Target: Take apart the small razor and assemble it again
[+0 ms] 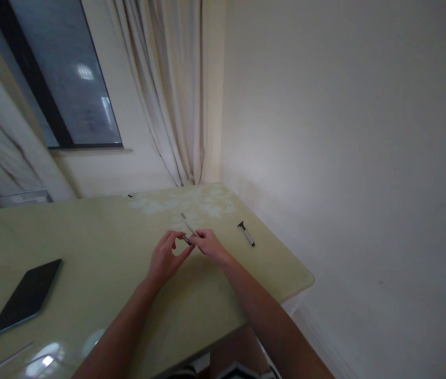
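Note:
My left hand (pixel 164 256) is closed in a pinch, with thumb and fingertips on a small dark bar-shaped piece (pixel 186 240). Its exact kind is too small to make out. Close against it, my right hand (pixel 207 243) grips a slim pale stick with a grey tip (pixel 188 224), which looks like a small brush. The stick's tip points up and away, to the left; its lower end is hidden in the fingers. Both hands meet above the table, their fingertips nearly touching. To the right of my right hand lies a razor (pixel 247 237) with a black head and grey handle.
The pale green, glossy table (pixel 100 247) ends at a rounded corner beside the white wall (pixel 357 184). A dark tablet-like slab (pixel 27 296) lies at the left. Near the far edge is a tiny dark object (pixel 130 196). Curtains (pixel 168 95) hang behind.

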`<state>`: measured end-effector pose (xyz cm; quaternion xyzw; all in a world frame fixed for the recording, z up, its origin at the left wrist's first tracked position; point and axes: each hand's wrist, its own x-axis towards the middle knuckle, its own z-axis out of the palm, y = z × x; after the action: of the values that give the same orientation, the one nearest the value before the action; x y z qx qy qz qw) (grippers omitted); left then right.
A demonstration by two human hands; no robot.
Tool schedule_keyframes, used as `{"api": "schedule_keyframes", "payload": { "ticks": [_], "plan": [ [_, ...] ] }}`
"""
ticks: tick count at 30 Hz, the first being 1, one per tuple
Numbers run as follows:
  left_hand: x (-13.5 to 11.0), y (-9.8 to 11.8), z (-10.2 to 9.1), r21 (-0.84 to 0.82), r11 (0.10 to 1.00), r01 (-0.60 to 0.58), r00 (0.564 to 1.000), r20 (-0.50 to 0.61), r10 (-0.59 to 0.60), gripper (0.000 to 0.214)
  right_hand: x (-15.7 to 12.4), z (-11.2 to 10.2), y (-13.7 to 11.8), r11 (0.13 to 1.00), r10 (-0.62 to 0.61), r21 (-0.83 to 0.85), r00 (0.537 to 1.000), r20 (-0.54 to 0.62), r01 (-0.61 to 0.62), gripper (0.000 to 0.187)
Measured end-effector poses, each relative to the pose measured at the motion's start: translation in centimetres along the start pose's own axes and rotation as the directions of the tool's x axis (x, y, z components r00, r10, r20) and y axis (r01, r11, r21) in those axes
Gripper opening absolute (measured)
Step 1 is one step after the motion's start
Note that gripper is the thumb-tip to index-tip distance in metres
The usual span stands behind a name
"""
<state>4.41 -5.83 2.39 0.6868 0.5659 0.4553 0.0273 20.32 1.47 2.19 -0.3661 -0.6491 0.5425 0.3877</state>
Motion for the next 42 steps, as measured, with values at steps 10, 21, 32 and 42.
{"api": "schedule_keyframes", "payload": {
  "ticks": [10,21,32,42],
  "plan": [
    [0.2,0.3,0.6,-0.315,0.942,0.117,0.955,0.295,-0.020,0.035,-1.9,-2.0,1.2,0.998,0.066,-0.024,0.998,0.008,-0.065,0.020],
    [0.5,-0.3,0.8,-0.568,0.774,0.281,0.926,0.372,-0.063,0.056,-2.6,-1.1,0.1,0.968,0.090,0.224,0.992,0.090,-0.108,0.027],
    [0.5,-0.2,0.8,-0.453,0.867,0.206,0.955,0.285,-0.078,0.036,-2.7,-0.7,0.0,0.965,0.045,0.254,0.995,0.087,-0.066,0.038],
    [0.6,-0.7,0.5,-0.464,0.882,0.088,0.953,0.297,0.060,0.039,-2.8,-1.3,-0.3,0.956,0.080,0.268,0.985,0.155,-0.120,0.037]
  ]
}}
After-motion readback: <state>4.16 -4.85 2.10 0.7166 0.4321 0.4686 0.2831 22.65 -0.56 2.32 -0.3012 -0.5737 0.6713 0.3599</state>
